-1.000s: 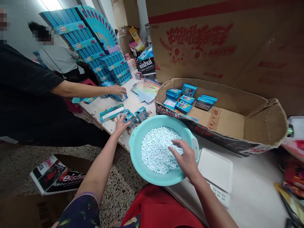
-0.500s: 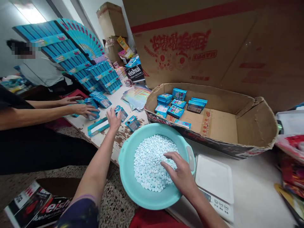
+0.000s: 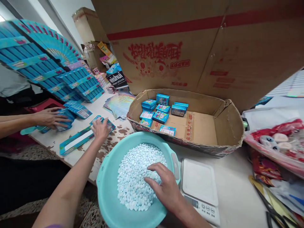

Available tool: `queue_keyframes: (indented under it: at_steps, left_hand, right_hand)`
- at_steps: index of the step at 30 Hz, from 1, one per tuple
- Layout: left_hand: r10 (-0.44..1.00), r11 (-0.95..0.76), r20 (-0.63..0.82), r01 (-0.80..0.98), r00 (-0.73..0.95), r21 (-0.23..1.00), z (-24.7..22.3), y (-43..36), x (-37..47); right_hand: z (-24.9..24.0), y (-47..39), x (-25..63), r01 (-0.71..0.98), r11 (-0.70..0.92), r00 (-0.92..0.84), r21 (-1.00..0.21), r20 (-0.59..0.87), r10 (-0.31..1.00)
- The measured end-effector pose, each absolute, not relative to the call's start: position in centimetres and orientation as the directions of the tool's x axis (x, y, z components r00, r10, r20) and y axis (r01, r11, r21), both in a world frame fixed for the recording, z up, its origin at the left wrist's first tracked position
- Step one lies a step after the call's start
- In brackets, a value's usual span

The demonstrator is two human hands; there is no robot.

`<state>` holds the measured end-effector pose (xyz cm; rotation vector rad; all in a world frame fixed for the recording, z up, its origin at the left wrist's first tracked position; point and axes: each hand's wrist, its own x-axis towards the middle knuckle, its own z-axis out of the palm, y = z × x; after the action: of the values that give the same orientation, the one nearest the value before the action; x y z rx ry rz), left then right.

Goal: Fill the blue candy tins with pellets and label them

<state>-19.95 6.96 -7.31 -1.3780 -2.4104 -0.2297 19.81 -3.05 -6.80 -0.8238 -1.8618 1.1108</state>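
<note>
My left hand (image 3: 101, 129) is on the table, its fingers curled over small blue candy boxes (image 3: 110, 125); the grip is partly hidden. Beside it lies a long, shallow blue tray (image 3: 77, 142) with a white inside. My right hand (image 3: 163, 186) hovers over a turquoise basin (image 3: 106, 190), thumb and fingers apart with nothing between them. Pale blue-white candies (image 3: 136, 177) fill the bottom of the basin.
A low cardboard box (image 3: 223, 133) holds several blue candy boxes. A white scale (image 3: 199, 183) stands right of the basin, scissors (image 3: 270, 209) farther right. At left, a co-worker's hands (image 3: 55, 118) handle blue boxes beside a stacked blue display (image 3: 35, 60).
The view has swung right. My left hand has closed in on the blue candy boxes, and the one that stood apart is now beside the others. My right hand keeps its pose over the candies.
</note>
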Motion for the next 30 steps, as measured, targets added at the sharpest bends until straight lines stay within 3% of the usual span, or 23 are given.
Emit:
queue_keyframes:
  at_steps: [3,5,8,10,12,15,17,22,26,28,30]
  left_hand:
    - [0.817,0.313,0.499,0.949,-0.289,0.038,-4.6,8.8,-17.3]
    - [0.837,0.120,0.526,0.988,-0.153,0.097,-2.3,11.8,-14.6]
    - [0.927,-0.082,0.375,0.984,0.017,0.158,-0.1,18.5,-10.1]
    - [0.984,-0.054,0.178,0.983,0.022,0.177,-0.3,23.2,-7.6]
    - [0.993,0.115,-0.036,0.981,-0.110,0.158,-1.5,27.0,-5.9]
    - [0.954,0.273,-0.155,0.956,-0.256,0.102,-3.8,30.2,-4.6]
    - [0.937,0.321,-0.190,0.938,-0.293,0.133,-4.9,31.1,-4.3]
    - [0.886,0.395,-0.396,0.838,-0.240,0.377,-4.9,31.1,-3.6]
    - [0.841,0.361,-0.530,0.839,-0.105,0.407,-4.1,29.4,-1.7]
    - [0.841,0.277,-0.541,0.855,0.006,0.439,-3.7,27.7,0.2]
    - [0.817,0.157,-0.551,0.857,0.166,0.491,-3.2,25.7,2.6]
  right_hand:
    - [-4.5,-1.2,22.0,0.100,0.472,-0.433,-0.876,0.389,0.813]
    - [-2.1,2.6,24.0,0.169,0.574,-0.415,-0.801,0.470,0.779]
    - [0.7,12.2,26.1,0.425,0.665,-0.389,-0.613,0.540,0.746]
    - [1.0,19.7,26.2,0.612,0.625,-0.424,-0.484,0.466,0.777]
    - [-0.1,26.2,25.6,0.770,0.529,-0.453,-0.357,0.279,0.847]
    - [-3.5,32.3,24.3,0.871,0.431,-0.437,-0.235,0.026,0.899]
    - [-5.7,34.0,23.7,0.889,0.403,-0.424,-0.217,-0.061,0.903]
    - [-8.0,34.2,24.2,0.878,0.421,-0.459,-0.226,-0.154,0.875]
    - [-7.2,32.7,27.1,0.807,0.519,-0.585,-0.282,-0.261,0.767]
    - [-6.9,31.1,28.9,0.730,0.566,-0.668,-0.384,-0.227,0.708]
    - [-6.8,29.0,30.5,0.673,0.562,-0.675,-0.481,-0.086,0.733]
